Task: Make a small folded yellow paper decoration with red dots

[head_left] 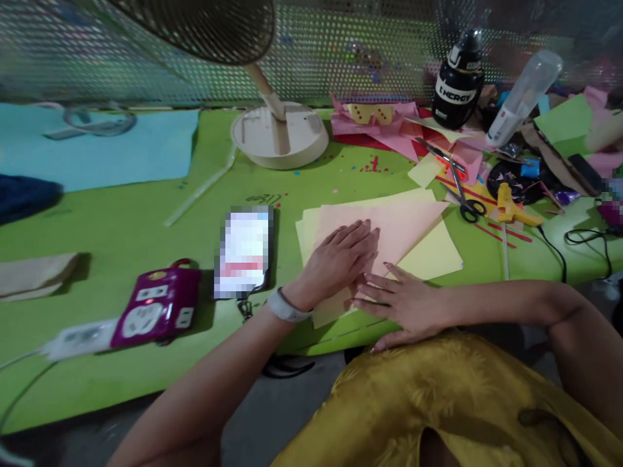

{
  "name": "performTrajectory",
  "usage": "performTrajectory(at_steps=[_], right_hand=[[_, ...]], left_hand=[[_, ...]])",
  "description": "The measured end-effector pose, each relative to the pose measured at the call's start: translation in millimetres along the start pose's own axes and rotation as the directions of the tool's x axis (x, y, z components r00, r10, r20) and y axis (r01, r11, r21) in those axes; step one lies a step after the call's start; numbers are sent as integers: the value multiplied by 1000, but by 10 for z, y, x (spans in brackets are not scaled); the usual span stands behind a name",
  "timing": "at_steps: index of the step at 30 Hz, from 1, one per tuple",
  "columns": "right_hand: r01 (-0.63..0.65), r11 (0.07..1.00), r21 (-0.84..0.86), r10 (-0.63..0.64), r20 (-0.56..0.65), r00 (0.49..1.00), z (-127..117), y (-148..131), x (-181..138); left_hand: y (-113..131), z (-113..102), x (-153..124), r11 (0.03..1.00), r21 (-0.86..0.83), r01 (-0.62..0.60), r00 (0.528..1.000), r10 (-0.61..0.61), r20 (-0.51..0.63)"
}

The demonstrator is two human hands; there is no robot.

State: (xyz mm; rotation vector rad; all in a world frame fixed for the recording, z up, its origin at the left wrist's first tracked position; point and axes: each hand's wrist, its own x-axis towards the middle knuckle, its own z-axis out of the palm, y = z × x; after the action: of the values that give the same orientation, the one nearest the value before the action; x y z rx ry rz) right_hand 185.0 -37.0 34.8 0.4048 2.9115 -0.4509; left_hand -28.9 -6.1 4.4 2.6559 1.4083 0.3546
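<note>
A folded pale pink paper sheet [403, 230] lies on top of yellow sheets [433, 256] on the green table [146, 227]. My left hand [341, 259] lies flat on the pink paper, fingers stretched out and together. My right hand [403, 305] rests flat at the paper's near corner by the table edge, fingers spread and pointing left, touching the left hand's fingertips. Neither hand grips anything. A pale band circles my left wrist.
A phone [244, 251] and a magenta pouch [158, 310] lie to the left. A fan base [280, 133] stands behind. Scissors [460, 188], a yellow glue gun [511, 206], a black bottle [458, 81], paper scraps and cables crowd the right. A blue sheet [121, 146] lies far left.
</note>
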Motion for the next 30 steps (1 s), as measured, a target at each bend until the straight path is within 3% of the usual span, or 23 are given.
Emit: performTrajectory(at_steps=[6, 10, 15, 18, 23, 30], right_hand=[[5, 1000, 18, -5, -8, 1000, -20, 144, -106], [-173, 985, 12, 173, -98, 980, 26, 489, -345], [-412, 911, 39, 413, -139, 900, 32, 993, -686], [-477, 878, 47, 478, -149, 866, -6, 1161, -807], [-502, 865, 22, 500, -136, 855, -35, 1188, -826], [-482, 874, -58, 461, -212, 862, 20, 1180, -842]], left_hand=[[8, 25, -20, 1000, 22, 5, 1000, -5, -3], [18, 11, -26, 1000, 21, 1, 1000, -1, 0], [25, -12, -38, 1000, 11, -15, 1000, 15, -1], [19, -22, -44, 1000, 12, -26, 1000, 26, 6], [-6, -24, -63, 999, 3, -50, 998, 50, 30], [-51, 23, -108, 987, -48, -154, 987, 156, 42]])
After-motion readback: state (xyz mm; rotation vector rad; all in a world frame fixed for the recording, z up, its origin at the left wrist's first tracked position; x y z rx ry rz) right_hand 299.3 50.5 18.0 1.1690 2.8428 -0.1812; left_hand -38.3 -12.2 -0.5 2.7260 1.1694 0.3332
